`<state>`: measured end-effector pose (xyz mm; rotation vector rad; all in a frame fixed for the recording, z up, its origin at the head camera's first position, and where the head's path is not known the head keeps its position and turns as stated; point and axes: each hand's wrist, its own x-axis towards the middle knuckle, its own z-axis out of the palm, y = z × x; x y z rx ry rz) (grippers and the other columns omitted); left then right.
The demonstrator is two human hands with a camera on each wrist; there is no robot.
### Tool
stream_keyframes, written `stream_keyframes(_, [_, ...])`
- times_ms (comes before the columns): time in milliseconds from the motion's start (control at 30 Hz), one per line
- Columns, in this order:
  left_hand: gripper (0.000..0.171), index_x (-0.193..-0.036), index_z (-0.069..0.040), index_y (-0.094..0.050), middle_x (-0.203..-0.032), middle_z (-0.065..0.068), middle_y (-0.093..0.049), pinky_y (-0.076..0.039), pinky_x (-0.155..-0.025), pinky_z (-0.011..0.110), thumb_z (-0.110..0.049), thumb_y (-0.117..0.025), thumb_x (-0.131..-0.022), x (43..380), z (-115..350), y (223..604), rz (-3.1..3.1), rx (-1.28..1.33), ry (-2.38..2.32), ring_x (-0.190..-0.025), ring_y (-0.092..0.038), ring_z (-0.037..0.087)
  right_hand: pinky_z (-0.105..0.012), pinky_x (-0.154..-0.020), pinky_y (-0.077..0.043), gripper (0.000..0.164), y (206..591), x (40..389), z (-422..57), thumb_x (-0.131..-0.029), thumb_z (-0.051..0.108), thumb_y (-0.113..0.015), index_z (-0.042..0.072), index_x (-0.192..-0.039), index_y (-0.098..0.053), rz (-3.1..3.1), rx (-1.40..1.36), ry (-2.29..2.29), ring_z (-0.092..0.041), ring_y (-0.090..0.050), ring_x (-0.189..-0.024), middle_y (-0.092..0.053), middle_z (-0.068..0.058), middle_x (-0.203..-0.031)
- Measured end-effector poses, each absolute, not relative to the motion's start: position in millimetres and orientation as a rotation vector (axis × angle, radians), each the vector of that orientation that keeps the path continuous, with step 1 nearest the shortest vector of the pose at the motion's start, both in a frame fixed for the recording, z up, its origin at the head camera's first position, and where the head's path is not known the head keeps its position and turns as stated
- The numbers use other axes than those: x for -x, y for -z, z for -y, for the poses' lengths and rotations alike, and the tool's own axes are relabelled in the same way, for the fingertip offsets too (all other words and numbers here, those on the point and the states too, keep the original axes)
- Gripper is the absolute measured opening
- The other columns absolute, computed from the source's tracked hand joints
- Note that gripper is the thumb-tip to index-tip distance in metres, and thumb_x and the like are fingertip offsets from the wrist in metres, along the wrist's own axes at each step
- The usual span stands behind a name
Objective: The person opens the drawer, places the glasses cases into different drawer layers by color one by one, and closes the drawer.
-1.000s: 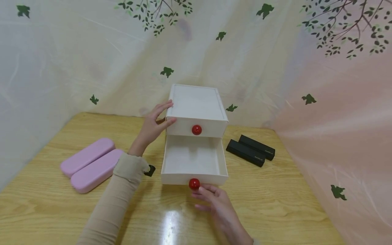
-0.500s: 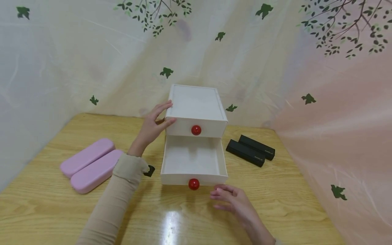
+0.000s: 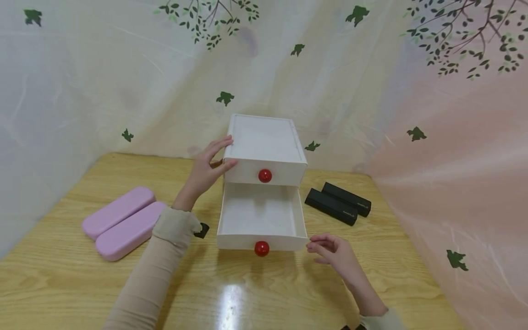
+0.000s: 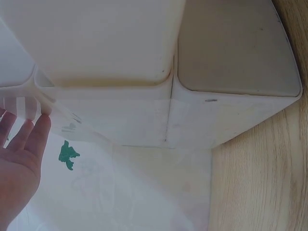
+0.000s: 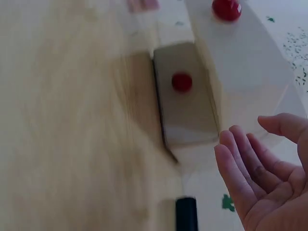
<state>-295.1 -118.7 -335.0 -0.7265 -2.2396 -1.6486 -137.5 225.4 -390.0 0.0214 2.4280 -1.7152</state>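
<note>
Two black oblong boxes [image 3: 331, 207] lie beyond the right hand [image 3: 336, 254], right of the one white cabinet [image 3: 266, 137], slanting lengthwise from far left to near right. That hand, the nearer, has parted fingers holding nothing beside the pulled-out lower drawer [image 3: 239, 242]; the left hand's [image 3: 203, 170] spread fingers rest on the cabinet's left edge. Two red knobs [image 3: 261, 249] and two pink cases [image 3: 129, 231] show.

A curtained-off desk corner; home or studio, I can't tell.
From my end I see pale sheeting [image 3: 181, 91] printed with leafy branches [image 3: 212, 20] and dark green shapes [image 3: 225, 98], hanging behind and along both sides of a wood-grain desk [image 3: 268, 298], hiding the room beyond.
</note>
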Motion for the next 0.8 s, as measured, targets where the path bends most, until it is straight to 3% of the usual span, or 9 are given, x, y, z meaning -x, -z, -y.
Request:
stream_keyframes(167, [0.055, -0.142, -0.017, -0.05, -0.154, -0.001, -0.039, -0.044, -0.105, 0.051, -0.022, -0.069, -0.09, 294.7, 119.0, 334.4, 2.229, 0.732, 1.656, -0.142, -0.036, 0.021, -0.027, -0.073, -0.059, 0.03, 385.4, 162.7, -244.8, -0.093, 0.014, -0.064, -0.005, -0.116, -0.062, -2.791, 0.125, 1.432, -0.023, -0.068, -0.097, -0.07, -0.018, -0.108])
stream_keyframes(367, [0.055, -0.142, -0.014, -0.05, -0.154, 0.001, -0.039, -0.043, -0.105, 0.052, -0.017, -0.069, -0.09, 294.0, 118.6, 334.0, 2.227, 0.728, 1.675, -0.142, -0.035, 0.022, -0.048, -0.085, -0.055, 0.024, 385.8, 195.7, -265.2, -0.091, 0.011, -0.067, -0.001, -0.111, -0.066, -3.099, 0.301, 1.085, -0.034, -0.068, -0.099, -0.071, -0.018, -0.105])
stream_keyframes(800, [0.054, -0.141, -0.013, -0.05, -0.153, 0.002, -0.04, -0.044, -0.104, 0.05, -0.015, -0.068, -0.091, 293.8, 119.4, 334.2, 2.214, 0.725, 1.682, -0.142, -0.036, 0.021, -0.06, -0.099, -0.043, 0.049, 400.7, 258.0, -291.1, -0.092, 0.018, -0.065, -0.003, -0.135, -0.051, -3.14, 0.295, 0.594, -0.046, -0.051, -0.122, -0.054, -0.027, -0.135])
